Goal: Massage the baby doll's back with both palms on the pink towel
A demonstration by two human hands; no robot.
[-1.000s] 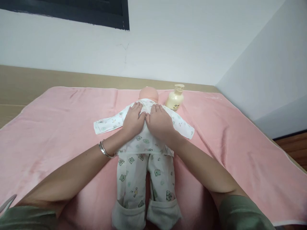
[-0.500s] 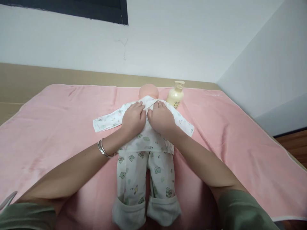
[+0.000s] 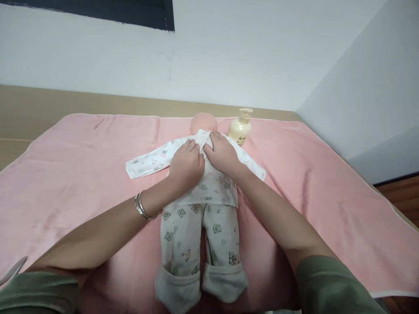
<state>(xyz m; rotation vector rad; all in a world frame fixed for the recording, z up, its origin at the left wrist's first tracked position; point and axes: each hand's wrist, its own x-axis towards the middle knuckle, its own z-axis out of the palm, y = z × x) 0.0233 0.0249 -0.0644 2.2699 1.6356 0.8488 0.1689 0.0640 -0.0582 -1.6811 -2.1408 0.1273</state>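
A baby doll in a white top with small prints lies on the pink blanket, its bald head at the far end and no face showing. Printed trousers with turned-up cuffs cover its legs. My left hand, below two silver bangles, rests on the left of the upper torso with its fingers laid forward. Opposite it, my right hand lies flat near the collar, thumb spread toward the left hand. Between the hands the cloth is creased.
A cream pump bottle stands right of the doll's head. The pink blanket spreads over a wooden surface that meets a white wall. A dark framed panel is at the upper left.
My right hand has slid up toward the collar. The left hand has shifted slightly right, toward the middle of the torso. The cloth near the neck is bunched differently.
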